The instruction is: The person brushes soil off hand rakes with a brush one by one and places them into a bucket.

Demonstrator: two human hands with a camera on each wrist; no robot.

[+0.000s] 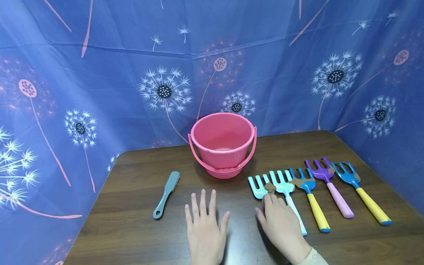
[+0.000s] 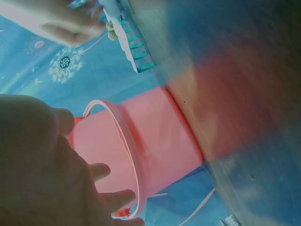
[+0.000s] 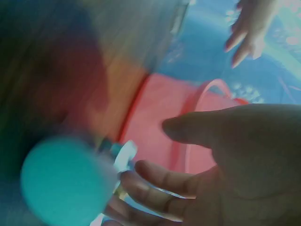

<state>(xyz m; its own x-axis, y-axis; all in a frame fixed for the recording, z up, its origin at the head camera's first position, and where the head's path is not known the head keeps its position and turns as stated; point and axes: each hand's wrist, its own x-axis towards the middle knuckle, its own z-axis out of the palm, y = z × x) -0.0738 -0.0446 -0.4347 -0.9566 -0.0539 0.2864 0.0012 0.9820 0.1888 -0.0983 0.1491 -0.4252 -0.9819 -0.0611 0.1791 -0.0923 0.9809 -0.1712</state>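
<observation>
My right hand point(image 1: 281, 224) reaches low over the leftmost light-teal garden hand fork point(image 1: 256, 188), fingertips right at the brown-smeared base of its tines. That fork's handle is hidden under the hand. In the right wrist view, the thumb stands apart from loosely extended fingers, and a teal handle end point(image 3: 66, 181) looms close. A second light-teal hand fork point(image 1: 281, 184) lies alongside, its pale handle emerging past the hand. My left hand point(image 1: 206, 235) is held palm down with fingers spread, holding nothing, in front of the pink bucket point(image 1: 222, 162).
Right of the teal forks lie a blue fork with yellow handle point(image 1: 317, 211), a purple fork with pink handle point(image 1: 339, 198) and another blue-and-yellow fork point(image 1: 372, 204), with brown smears. A blue-grey brush point(image 1: 169, 189) lies left on the wooden table point(image 1: 132, 235). Blue cloth point(image 1: 126, 92) hangs behind.
</observation>
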